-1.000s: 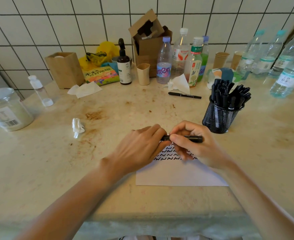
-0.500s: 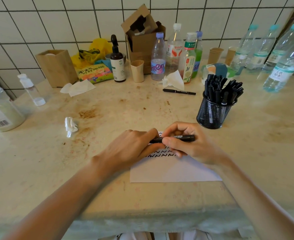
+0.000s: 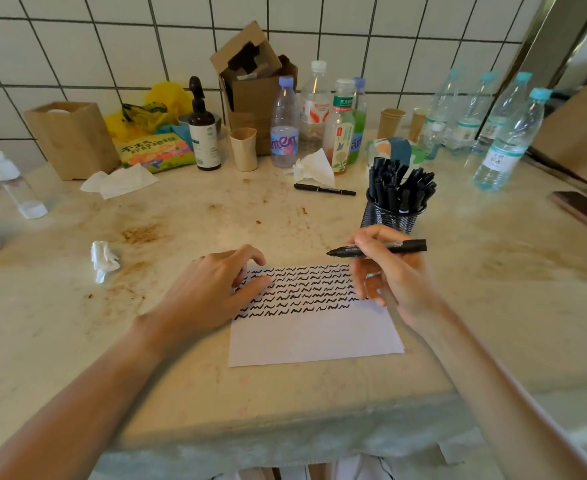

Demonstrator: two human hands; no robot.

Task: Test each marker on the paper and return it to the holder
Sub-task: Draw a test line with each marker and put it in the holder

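holding marker [image 3: 382, 248] in right hand [image 3: 390, 277], mesh holder [image 3: 390, 216] full of markers

A pantry or break corner, likely. White wall tiles [image 3: 354, 29] back a stained stone worktop [image 3: 77, 341]. Drink bottles [image 3: 284, 126] and paper cups [image 3: 391, 122] crowd its far edge.

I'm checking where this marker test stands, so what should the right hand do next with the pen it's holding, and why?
Probably carry the black marker over to the mesh holder just behind and drop it in. The right hand holds it level above the paper, apparently capped; squiggle rows already fill the top. The left hand rests on the paper.
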